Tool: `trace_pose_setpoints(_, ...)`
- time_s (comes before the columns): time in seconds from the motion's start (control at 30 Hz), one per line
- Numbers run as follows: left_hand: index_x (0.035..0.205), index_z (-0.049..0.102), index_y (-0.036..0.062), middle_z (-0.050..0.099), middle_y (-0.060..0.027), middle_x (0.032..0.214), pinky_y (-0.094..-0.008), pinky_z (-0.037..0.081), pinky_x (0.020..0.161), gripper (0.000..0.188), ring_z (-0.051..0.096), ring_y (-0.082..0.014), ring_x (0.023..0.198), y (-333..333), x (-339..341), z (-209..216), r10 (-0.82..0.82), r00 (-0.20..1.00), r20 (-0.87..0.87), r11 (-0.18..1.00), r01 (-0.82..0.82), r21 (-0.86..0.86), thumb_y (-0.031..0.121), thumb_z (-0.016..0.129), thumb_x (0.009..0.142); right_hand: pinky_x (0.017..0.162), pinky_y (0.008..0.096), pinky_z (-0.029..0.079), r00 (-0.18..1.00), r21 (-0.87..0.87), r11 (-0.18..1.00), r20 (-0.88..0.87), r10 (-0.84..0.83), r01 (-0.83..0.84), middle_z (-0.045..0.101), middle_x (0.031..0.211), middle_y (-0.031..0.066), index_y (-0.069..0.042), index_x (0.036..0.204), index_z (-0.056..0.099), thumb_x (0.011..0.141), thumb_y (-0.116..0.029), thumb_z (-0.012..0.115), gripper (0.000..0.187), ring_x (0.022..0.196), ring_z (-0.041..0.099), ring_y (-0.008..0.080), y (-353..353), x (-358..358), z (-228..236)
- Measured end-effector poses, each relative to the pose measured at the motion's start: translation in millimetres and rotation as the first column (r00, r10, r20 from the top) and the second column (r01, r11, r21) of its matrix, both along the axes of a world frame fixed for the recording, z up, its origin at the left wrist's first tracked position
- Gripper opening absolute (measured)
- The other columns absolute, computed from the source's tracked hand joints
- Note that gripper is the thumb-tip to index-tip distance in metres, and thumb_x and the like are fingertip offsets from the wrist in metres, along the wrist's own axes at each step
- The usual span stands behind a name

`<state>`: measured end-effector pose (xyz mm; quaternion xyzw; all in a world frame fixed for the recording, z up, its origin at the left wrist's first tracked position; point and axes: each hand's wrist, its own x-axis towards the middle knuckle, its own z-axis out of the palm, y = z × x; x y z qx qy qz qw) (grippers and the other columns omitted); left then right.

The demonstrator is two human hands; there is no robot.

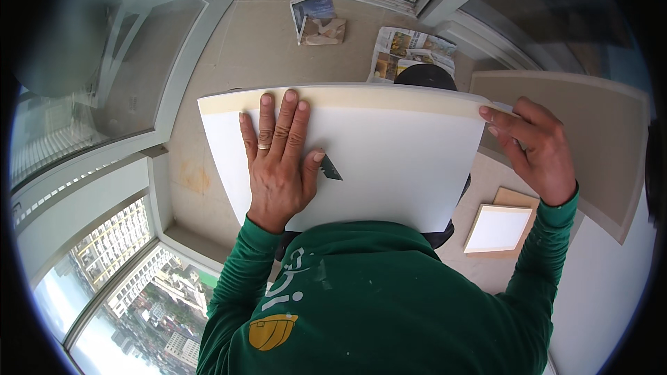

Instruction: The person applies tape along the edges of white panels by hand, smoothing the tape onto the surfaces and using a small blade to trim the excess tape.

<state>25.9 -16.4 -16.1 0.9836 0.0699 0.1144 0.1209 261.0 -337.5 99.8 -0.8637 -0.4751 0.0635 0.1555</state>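
Note:
A white flat board or canvas (389, 167) rests across my lap, and a cream strip of masking tape (389, 101) runs along its far edge. My left hand (278, 160), with a ring on one finger, lies flat on the board with its fingertips on the tape. A small dark blade (331, 169) sits at the tip of its thumb; whether the thumb pins it I cannot tell. At the board's far right corner, my right hand (535, 146) has its fingers bent, closed on the tape's end.
Printed paper sheets (417, 52) and a picture with a brown piece (321, 24) lie on the floor ahead. To the right are a small white framed panel (497, 228) and a large beige board (590, 146) leaning on the wall. A glass door (104, 62) and windows flank the left side.

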Motion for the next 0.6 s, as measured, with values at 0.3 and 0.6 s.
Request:
trace_pose_setpoints(0.3,0.168,0.044,0.0091,0.040,-0.0100,0.176,-0.0622,-0.004,0.135,0.065,0.019,-0.0347,0.169,-2.0,-1.4,5.4,-0.050,0.999,-0.004,0.999,0.050,-0.006,0.042,0.049,0.112,0.061,0.0417,0.049,0.999,-0.035,0.999,0.033,-0.016,0.017,0.054,0.077,0.0082,-0.012,0.120,0.085,0.083,0.003,0.083,0.041,0.062,0.053,0.0246,-1.3,-2.9,-1.5)
trace_pose_setpoints(0.6,0.168,0.046,0.0115,0.042,-0.0088,0.175,-0.0674,-0.009,0.132,0.064,0.017,-0.0382,0.169,-12.3,2.1,10.8,-0.025,0.999,-0.039,1.000,0.025,0.010,0.044,0.047,0.113,0.061,0.0418,0.050,0.999,-0.036,0.999,0.035,-0.017,0.019,0.055,0.077,0.0085,-0.011,0.120,0.085,0.081,0.004,0.083,0.042,0.062,0.055,0.0248,-0.6,-3.8,-3.0)
